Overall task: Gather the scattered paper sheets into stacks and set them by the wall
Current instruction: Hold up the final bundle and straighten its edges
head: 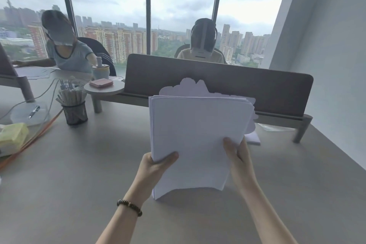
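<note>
A thick stack of white paper sheets [194, 136] stands on its lower edge on the grey desk [89, 174], tilted up toward me. My left hand [156, 164] grips its lower left side, thumb on the front. My right hand [236, 154] grips the right side, thumb across the front sheet. The stack's bottom edge bows where it meets the desk. Behind the stack, a second white paper pile [254, 138] lies flat on the desk, mostly hidden. The white wall [326, 85] rises at the right.
A brown divider panel [257, 87] runs across the back of the desk. A mesh pen cup [75, 113], a round stand [104, 88], a lamp base with a pen [29, 113], orange cables and a yellow pack [11, 136] sit at the left. Two people sit beyond.
</note>
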`<state>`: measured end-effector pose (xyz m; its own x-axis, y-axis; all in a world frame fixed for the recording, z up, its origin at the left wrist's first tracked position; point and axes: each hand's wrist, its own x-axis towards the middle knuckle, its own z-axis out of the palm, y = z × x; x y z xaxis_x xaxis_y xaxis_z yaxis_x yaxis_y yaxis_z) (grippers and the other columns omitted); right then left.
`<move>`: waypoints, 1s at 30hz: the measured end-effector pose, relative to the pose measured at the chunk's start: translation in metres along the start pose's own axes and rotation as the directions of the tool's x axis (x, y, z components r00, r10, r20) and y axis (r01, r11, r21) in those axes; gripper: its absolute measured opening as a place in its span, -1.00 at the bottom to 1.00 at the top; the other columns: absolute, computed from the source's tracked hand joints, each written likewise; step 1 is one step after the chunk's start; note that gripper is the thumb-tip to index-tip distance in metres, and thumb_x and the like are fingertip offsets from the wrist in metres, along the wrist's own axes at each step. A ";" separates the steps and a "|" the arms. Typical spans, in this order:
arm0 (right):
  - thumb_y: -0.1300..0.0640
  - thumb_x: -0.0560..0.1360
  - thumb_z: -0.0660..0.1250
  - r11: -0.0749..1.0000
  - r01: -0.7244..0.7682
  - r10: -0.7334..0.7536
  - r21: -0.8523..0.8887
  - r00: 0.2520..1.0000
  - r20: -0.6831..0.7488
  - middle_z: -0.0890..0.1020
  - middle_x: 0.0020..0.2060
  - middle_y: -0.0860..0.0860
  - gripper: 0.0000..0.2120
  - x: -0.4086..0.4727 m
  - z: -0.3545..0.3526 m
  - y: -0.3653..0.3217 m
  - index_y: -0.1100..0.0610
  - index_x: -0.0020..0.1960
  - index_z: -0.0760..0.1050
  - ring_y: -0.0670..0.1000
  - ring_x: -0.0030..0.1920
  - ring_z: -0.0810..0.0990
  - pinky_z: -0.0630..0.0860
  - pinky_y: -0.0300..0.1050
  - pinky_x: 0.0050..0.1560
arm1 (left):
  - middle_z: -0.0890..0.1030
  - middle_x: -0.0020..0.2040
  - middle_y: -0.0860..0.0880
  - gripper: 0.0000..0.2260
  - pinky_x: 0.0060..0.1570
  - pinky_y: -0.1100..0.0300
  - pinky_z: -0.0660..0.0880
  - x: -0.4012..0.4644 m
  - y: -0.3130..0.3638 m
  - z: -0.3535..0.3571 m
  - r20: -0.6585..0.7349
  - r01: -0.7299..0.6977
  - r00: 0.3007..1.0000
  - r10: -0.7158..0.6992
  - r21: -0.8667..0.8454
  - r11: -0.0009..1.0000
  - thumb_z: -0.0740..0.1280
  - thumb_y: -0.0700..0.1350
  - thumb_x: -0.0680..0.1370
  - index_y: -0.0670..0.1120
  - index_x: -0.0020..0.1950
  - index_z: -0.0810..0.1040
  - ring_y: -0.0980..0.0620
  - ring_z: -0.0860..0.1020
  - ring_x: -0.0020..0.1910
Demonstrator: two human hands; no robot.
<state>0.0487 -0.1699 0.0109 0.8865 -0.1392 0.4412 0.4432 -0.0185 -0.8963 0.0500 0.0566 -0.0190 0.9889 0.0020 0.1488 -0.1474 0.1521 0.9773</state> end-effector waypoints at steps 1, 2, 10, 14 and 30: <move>0.23 0.68 0.19 1.000 0.003 -0.003 -0.012 1.000 -0.020 0.70 0.02 -0.18 -0.76 0.000 0.000 0.001 0.02 0.29 0.47 -0.13 0.06 0.66 0.54 -0.07 0.08 | 0.74 -0.07 -0.20 -0.61 -0.03 -0.15 0.60 0.001 0.000 0.001 -0.003 -0.004 1.000 0.004 0.006 1.000 0.56 0.11 0.31 -0.18 -0.08 0.74 -0.19 0.71 -0.07; 0.23 0.69 0.18 1.000 0.006 -0.007 -0.020 1.000 -0.031 0.70 0.02 -0.18 -0.75 0.000 0.000 0.001 -0.03 0.27 0.47 -0.11 0.07 0.65 0.55 -0.02 0.11 | 0.73 -0.15 -0.14 -0.62 -0.10 -0.07 0.58 0.002 0.002 0.002 -0.008 -0.015 1.000 0.016 0.011 1.000 0.55 0.12 0.31 -0.18 -0.11 0.73 -0.13 0.68 -0.14; 0.25 0.68 0.21 0.999 -0.050 0.049 -0.002 0.998 -0.024 0.70 0.08 -0.09 -0.75 -0.012 -0.006 0.018 -0.03 0.26 0.48 -0.04 0.11 0.67 0.59 0.13 0.16 | 0.76 -0.03 -0.14 -0.79 0.09 -0.15 0.60 -0.002 -0.007 0.009 -0.001 0.028 1.000 -0.028 -0.018 0.999 0.57 -0.05 0.39 -0.10 -0.04 0.76 -0.18 0.70 0.04; 0.30 0.66 0.21 0.999 -0.016 0.018 0.038 0.999 -0.040 0.71 0.11 -0.10 -0.70 -0.012 -0.009 0.015 0.10 0.35 0.48 -0.11 0.12 0.68 0.59 -0.22 0.07 | 0.76 -0.04 -0.06 -0.85 0.03 0.08 0.61 0.002 -0.004 0.012 -0.016 -0.052 0.999 0.052 -0.007 0.999 0.57 -0.11 0.41 -0.07 -0.04 0.77 0.01 0.71 -0.03; 0.29 0.62 0.28 0.856 -0.158 0.288 0.492 0.936 -0.200 0.74 -0.01 -0.02 -0.75 -0.002 0.004 0.007 0.03 0.19 0.58 -0.03 -0.04 0.71 0.63 -0.12 -0.09 | 0.69 0.00 -0.15 -0.45 -0.17 0.11 0.66 -0.004 -0.023 0.010 0.052 0.107 0.994 -0.093 -0.479 0.871 0.72 0.02 0.13 -0.12 0.04 0.72 -0.05 0.68 -0.20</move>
<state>0.0505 -0.1658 0.0040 0.9313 -0.3339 0.1458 0.3044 0.4932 -0.8149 0.0488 0.0430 -0.0409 0.9958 -0.0640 0.0649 -0.0129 0.6061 0.7953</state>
